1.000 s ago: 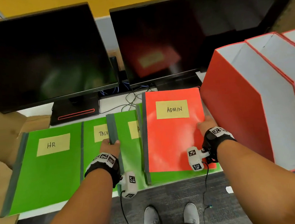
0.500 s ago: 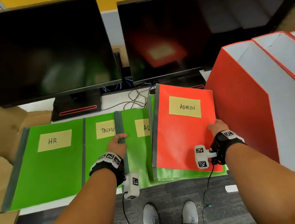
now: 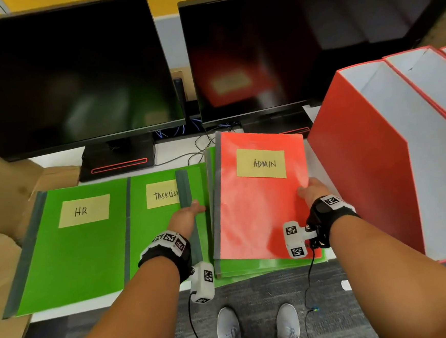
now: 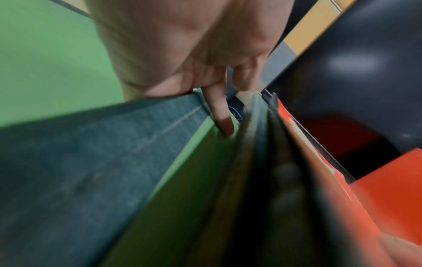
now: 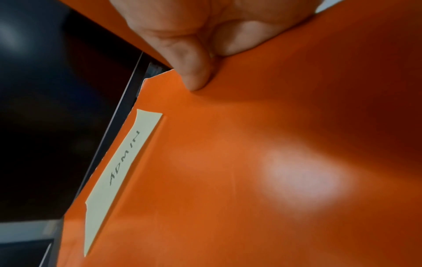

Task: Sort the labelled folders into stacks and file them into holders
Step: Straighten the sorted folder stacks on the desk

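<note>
A red folder labelled ADMIN tops a stack of green folders at the desk's right. My right hand pinches its right edge, thumb on the cover. Left of it lie a green HR folder and a green TASKLIST folder. Another green folder with a grey spine overlaps TASKLIST, and its right part goes under the stack's raised left edge. My left hand lies across that spine, straight fingers touching its green cover.
Red file holders with grey insides stand at the right, close to the stack. Two dark monitors fill the back of the desk, with cables between their stands. Cardboard lies at the left. The floor and shoes show below the desk edge.
The green folder under my left hand has slid right, so its label is now hidden under the stack. The red ADMIN folder shifted and its left edge lifted.
</note>
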